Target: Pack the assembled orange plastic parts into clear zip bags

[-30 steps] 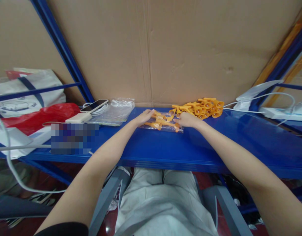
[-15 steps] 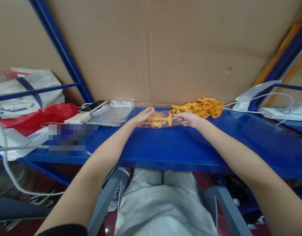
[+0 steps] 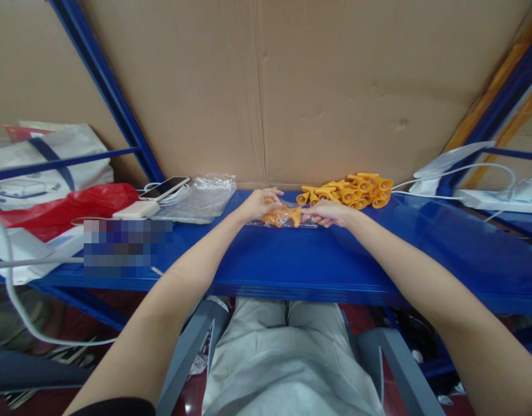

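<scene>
A clear plastic bag (image 3: 309, 223) lies on the blue tabletop with several orange-yellow, funnel-shaped plastic parts (image 3: 274, 218) in it. My left hand (image 3: 261, 202) is over the bag's left and upper side, fingers apart and some stretched to the right; its palm side is hidden. At the bag's right end, my right hand (image 3: 330, 213) has its fingers pinched together on the film, close to an upright orange-yellow part (image 3: 295, 216). Just behind my right hand is a pile of similar orange-yellow funnel-shaped parts (image 3: 363, 189).
Flat clear bags (image 3: 205, 199) are stacked to the left, beside a phone (image 3: 165, 188) and a white power bank (image 3: 136, 210). Farther left are a red bag (image 3: 96, 205) and a cloth bag (image 3: 53, 156). Cardboard (image 3: 335, 86) stands behind; cables (image 3: 465, 167) run at right.
My left hand has moved right from the bag's left end to above the parts, its fingers spreading. My right hand stays at the bag's right end. The bagged parts have shifted slightly.
</scene>
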`<state>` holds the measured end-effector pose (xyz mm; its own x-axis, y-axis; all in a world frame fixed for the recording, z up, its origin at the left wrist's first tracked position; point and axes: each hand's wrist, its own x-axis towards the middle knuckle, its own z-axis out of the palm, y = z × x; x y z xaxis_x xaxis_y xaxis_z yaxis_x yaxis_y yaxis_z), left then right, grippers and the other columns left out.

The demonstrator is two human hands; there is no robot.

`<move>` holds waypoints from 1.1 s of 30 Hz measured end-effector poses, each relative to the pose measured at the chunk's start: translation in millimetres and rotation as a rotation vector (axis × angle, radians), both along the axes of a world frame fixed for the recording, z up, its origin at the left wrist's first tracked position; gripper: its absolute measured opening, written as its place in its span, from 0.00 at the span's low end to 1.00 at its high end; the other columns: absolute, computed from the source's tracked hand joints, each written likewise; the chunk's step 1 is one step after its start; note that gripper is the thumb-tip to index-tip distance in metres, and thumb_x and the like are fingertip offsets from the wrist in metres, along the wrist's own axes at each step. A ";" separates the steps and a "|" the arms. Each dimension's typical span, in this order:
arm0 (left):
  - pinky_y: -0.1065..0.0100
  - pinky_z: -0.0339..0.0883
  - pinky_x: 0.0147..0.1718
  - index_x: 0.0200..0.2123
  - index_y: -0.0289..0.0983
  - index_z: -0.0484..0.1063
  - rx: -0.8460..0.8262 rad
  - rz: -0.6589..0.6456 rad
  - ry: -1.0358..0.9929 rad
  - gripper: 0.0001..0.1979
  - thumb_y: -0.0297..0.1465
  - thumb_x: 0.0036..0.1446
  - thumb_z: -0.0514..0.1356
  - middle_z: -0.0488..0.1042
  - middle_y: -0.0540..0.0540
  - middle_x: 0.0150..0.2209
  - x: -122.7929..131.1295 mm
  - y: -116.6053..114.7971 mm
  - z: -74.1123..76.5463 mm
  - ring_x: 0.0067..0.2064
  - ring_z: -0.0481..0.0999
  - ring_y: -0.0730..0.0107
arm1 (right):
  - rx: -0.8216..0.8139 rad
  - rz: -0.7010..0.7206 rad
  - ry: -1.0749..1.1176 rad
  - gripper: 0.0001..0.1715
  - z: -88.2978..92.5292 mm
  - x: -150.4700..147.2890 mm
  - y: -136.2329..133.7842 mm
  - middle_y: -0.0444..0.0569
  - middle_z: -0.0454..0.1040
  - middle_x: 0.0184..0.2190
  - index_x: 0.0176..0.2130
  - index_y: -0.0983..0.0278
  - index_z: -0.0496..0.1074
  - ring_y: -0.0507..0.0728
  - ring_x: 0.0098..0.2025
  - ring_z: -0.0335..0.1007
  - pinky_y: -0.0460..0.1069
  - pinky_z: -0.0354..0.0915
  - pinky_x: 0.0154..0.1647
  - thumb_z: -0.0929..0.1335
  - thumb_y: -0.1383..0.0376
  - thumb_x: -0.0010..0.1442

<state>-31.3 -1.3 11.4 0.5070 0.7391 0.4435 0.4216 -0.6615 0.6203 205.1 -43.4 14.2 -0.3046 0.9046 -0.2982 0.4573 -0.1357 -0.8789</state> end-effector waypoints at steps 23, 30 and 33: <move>0.44 0.49 0.67 0.33 0.40 0.82 0.148 0.058 -0.073 0.05 0.31 0.57 0.65 0.80 0.43 0.50 5.0 -5.1 4.9 0.63 0.69 0.52 | 0.005 -0.124 0.183 0.16 -3.0 -6.1 -1.4 0.36 0.54 0.15 0.26 0.64 0.61 0.42 0.13 0.40 0.39 0.37 0.12 0.66 0.69 0.64; 0.51 0.58 0.65 0.36 0.41 0.83 0.137 0.040 -0.072 0.06 0.31 0.58 0.63 0.81 0.46 0.49 9.8 -12.3 7.2 0.59 0.73 0.59 | -0.095 -0.111 0.384 0.16 -3.9 -19.6 -5.2 0.36 0.58 0.15 0.27 0.63 0.60 0.42 0.12 0.39 0.39 0.39 0.11 0.64 0.66 0.68; 0.53 0.59 0.65 0.37 0.41 0.83 0.139 0.011 -0.064 0.07 0.33 0.59 0.63 0.81 0.45 0.49 12.2 -13.2 5.3 0.58 0.74 0.59 | -0.126 -0.086 0.339 0.15 -5.1 -26.5 -6.6 0.37 0.59 0.15 0.26 0.63 0.59 0.42 0.12 0.39 0.39 0.38 0.11 0.63 0.69 0.65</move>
<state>-19.1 -14.5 16.6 0.4665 0.6737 0.5731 0.3916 -0.7383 0.5492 178.6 -49.9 9.1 -0.3300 0.8936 -0.3044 0.1255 -0.2781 -0.9523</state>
